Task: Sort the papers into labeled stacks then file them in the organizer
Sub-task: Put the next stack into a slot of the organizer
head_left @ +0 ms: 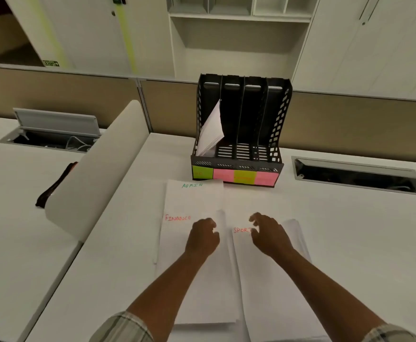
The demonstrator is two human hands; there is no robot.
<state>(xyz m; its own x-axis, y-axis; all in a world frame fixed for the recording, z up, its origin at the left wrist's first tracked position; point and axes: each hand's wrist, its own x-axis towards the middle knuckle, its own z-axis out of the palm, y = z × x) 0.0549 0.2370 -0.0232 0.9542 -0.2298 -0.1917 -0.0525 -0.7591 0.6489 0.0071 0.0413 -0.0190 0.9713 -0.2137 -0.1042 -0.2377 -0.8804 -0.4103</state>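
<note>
Three stacks of white paper lie on the white surface in front of the person. The farthest stack, headed ADMIN in green, sits just before the organizer and is partly overlapped by the stack headed FINANCE in red. To the right of that one, nearly touching along its long edge, lies the third stack, headed in red with a word that reads SPORT before the right hand covers the rest.

The black organizer stands upright at the far side of the surface, with four compartments divided by three partitions. Only the leftmost compartment holds anything: one bundle of white sheets leaning to the right against the first partition. Four sticky notes run along the organizer's front lip, in order green, pink, yellow-green and pink; their writing is too faint to read.

Both hands hover or rest over the near stacks. The left hand lies on the upper right part of the FINANCE stack, fingers curled under; whether they pinch a sheet cannot be told. The right hand is over the top left corner of the SPORT stack with its fingers loosely bent and spread, gripping nothing visible. Two plaid sleeve cuffs show at the bottom edge.

Two cable hatches are set into the desks, one open at the left and one at the right. A curved white divider separates the surface from the neighbouring desk.
</note>
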